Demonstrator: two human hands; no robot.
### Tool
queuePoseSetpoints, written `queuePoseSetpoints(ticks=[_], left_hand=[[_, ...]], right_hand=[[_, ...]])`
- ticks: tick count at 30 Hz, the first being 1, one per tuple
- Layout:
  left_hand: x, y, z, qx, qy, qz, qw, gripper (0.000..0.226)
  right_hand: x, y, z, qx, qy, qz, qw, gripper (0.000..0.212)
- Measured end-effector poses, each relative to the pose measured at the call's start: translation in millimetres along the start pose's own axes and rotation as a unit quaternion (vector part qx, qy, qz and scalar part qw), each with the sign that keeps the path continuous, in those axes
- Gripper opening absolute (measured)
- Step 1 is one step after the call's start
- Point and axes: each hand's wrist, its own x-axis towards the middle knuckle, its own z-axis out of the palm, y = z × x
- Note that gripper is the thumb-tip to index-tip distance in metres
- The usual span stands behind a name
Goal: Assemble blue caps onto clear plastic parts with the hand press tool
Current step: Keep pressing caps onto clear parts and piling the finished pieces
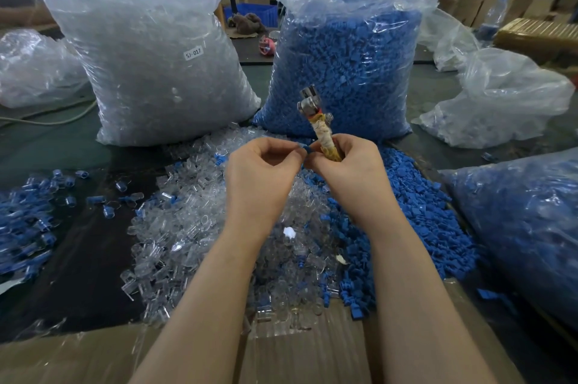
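My right hand (347, 164) grips the hand press tool (316, 120) by its cloth-wrapped handle, metal head pointing up. Between the fingertips of both hands sits a small blue cap (307, 149). My left hand (261, 166) pinches it from the left; a clear part may be under those fingers, but I cannot make it out. Below my hands lies a heap of loose clear plastic parts (187, 227). To its right spreads a heap of loose blue caps (422, 211). Finished clear-and-blue pieces (28, 221) lie scattered at the left.
A tall bag of clear parts (156, 39) and a tall bag of blue caps (350, 64) stand behind the heaps. Another filled bag (525, 227) lies at the right, crumpled bags (500, 102) beyond it. Brown cardboard (93, 358) runs along the near edge.
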Motion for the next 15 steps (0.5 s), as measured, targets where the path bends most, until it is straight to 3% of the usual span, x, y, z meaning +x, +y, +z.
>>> queuePoseSetpoints(ticks=[6,15], left_hand=[[1.9,-3.1,-1.8,0.005,0.013,-0.017,1.000,0.014],[3.4,0.4,-5.7,-0.174,-0.016,-0.068,0.982,0.008]], right_hand=[[-3.3,-2.5,-5.7,0.026,-0.050,0.001,0.998,0.008],[-1.1,14.9,-21.3,-0.044,-0.150,0.024,0.987,0.010]])
